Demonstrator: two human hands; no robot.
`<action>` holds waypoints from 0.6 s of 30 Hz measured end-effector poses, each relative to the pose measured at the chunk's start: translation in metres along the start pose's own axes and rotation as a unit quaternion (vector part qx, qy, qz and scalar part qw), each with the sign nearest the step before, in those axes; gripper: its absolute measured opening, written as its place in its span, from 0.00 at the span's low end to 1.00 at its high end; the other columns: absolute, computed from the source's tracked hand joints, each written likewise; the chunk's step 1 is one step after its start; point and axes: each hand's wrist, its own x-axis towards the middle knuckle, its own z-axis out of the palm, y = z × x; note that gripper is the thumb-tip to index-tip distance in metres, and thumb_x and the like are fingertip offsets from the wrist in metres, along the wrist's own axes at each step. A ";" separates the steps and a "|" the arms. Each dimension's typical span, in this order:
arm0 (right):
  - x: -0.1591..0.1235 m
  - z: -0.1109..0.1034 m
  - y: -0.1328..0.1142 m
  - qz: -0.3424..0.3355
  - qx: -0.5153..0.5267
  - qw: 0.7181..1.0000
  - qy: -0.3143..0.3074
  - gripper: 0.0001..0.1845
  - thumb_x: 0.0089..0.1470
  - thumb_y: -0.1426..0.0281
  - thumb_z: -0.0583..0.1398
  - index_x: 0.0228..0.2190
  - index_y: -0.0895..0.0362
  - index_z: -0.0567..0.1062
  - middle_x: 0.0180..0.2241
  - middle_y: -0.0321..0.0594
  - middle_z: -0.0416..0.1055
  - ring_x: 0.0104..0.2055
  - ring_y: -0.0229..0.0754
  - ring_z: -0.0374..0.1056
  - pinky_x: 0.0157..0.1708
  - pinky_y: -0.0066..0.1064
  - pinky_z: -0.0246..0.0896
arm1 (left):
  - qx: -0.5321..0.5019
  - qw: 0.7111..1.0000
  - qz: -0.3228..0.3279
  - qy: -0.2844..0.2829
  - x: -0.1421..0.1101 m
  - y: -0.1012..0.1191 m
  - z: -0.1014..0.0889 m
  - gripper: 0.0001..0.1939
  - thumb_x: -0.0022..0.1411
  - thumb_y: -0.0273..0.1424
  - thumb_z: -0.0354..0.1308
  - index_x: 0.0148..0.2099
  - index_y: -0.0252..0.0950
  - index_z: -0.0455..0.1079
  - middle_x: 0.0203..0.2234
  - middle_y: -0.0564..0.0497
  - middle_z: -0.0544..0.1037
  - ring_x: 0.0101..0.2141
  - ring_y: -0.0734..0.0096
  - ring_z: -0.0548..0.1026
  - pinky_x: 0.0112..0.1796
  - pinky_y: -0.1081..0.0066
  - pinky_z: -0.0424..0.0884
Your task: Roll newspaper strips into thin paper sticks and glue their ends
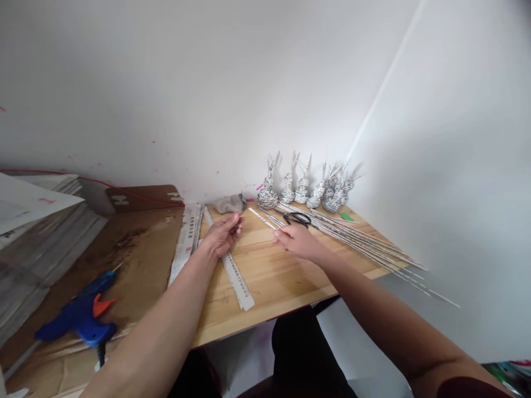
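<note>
Because the slender white paper stick [261, 218] is pinched at one end over the tan wooden desk [274, 276], its free end could be bent by a knock. It is gripped by the right hand [297, 241], fingers narrowed — in the left hand [223, 235], fingers curled, whether anything is held cannot be told.

Went with dark colours, pretty low-key tbh
Wore a dark maroon sleeve [467, 388] with a smooth curved edge near the right elbow [427, 366], plus black bottoms [307, 354], too dark to make out any seams. Went bare on the left hand [225, 236], right hand [299, 242] and both forearms [166, 320].
</note>
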 end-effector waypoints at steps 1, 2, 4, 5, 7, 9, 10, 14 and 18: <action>-0.004 -0.008 0.008 0.006 -0.037 0.999 0.022 0.21 0.59 0.61 0.50 0.26 0.56 0.78 0.22 0.39 0.72 0.25 0.38 0.65 0.28 0.28 0.51 | 0.010 1.000 0.008 0.009 0.000 0.000 0.000 0.14 0.50 0.28 0.66 0.41 0.31 0.73 0.27 0.50 0.75 0.21 0.82 0.70 0.21 0.82 0.68; -0.006 -0.014 0.016 0.019 -0.079 0.996 0.035 0.20 0.58 0.61 0.51 0.26 0.57 0.77 0.24 0.40 0.73 0.26 0.39 0.65 0.28 0.29 0.50 | 0.017 0.999 0.029 0.023 0.000 0.000 0.000 0.15 0.50 0.29 0.66 0.41 0.31 0.73 0.26 0.51 0.75 0.21 0.83 0.70 0.21 0.82 0.67; -0.009 -0.025 0.029 0.040 -0.155 0.986 0.052 0.19 0.57 0.59 0.52 0.27 0.57 0.77 0.25 0.43 0.74 0.28 0.41 0.65 0.29 0.30 0.50 | 0.029 0.994 0.092 0.050 0.000 0.000 0.000 0.16 0.49 0.34 0.67 0.39 0.32 0.73 0.23 0.53 0.73 0.20 0.83 0.69 0.20 0.83 0.65; -0.009 -0.027 0.032 0.039 -0.183 0.980 0.069 0.18 0.56 0.59 0.54 0.29 0.58 0.77 0.28 0.44 0.74 0.30 0.43 0.66 0.31 0.31 0.51 | 0.035 0.990 0.122 0.061 0.000 0.000 0.000 0.17 0.48 0.37 0.67 0.38 0.32 0.73 0.22 0.54 0.72 0.19 0.83 0.68 0.20 0.83 0.63; -0.007 -0.028 0.033 0.002 -0.209 0.970 0.121 0.16 0.54 0.61 0.56 0.35 0.58 0.77 0.35 0.47 0.75 0.37 0.46 0.66 0.37 0.33 0.52 | 0.054 0.981 0.163 0.088 0.001 0.001 -0.001 0.18 0.48 0.42 0.65 0.35 0.32 0.72 0.20 0.55 0.70 0.18 0.84 0.66 0.18 0.83 0.59; -0.003 -0.020 0.026 -0.049 -0.184 0.967 0.167 0.13 0.53 0.64 0.57 0.36 0.57 0.77 0.38 0.46 0.74 0.41 0.47 0.66 0.41 0.34 0.52 | 0.077 0.970 0.194 0.123 0.001 0.002 -0.001 0.20 0.48 0.45 0.63 0.31 0.32 0.71 0.18 0.56 0.68 0.16 0.83 0.64 0.17 0.82 0.56; 0.000 -0.012 0.019 -0.061 -0.156 0.971 0.167 0.12 0.53 0.63 0.57 0.33 0.57 0.77 0.36 0.44 0.75 0.39 0.45 0.66 0.39 0.33 0.52 | 0.087 0.962 0.213 0.144 0.000 0.003 -0.001 0.20 0.50 0.46 0.61 0.29 0.32 0.70 0.17 0.56 0.67 0.16 0.83 0.63 0.17 0.81 0.55; 0.019 0.034 -0.015 -0.060 -0.061 0.995 0.054 0.19 0.51 0.55 0.58 0.21 0.56 0.74 0.20 0.37 0.70 0.23 0.39 0.62 0.27 0.31 0.49 | 0.098 0.926 0.290 0.223 0.001 0.008 -0.002 0.20 0.56 0.46 0.55 0.24 0.33 0.67 0.13 0.57 0.63 0.15 0.82 0.59 0.18 0.79 0.54; 0.045 0.083 -0.049 -0.064 -0.063 0.996 0.002 0.21 0.44 0.52 0.62 0.34 0.56 0.75 0.29 0.43 0.74 0.30 0.43 0.67 0.28 0.31 0.51 | 0.109 0.895 0.325 0.286 0.007 0.011 -0.009 0.20 0.59 0.45 0.51 0.24 0.35 0.66 0.13 0.57 0.62 0.16 0.80 0.60 0.19 0.78 0.55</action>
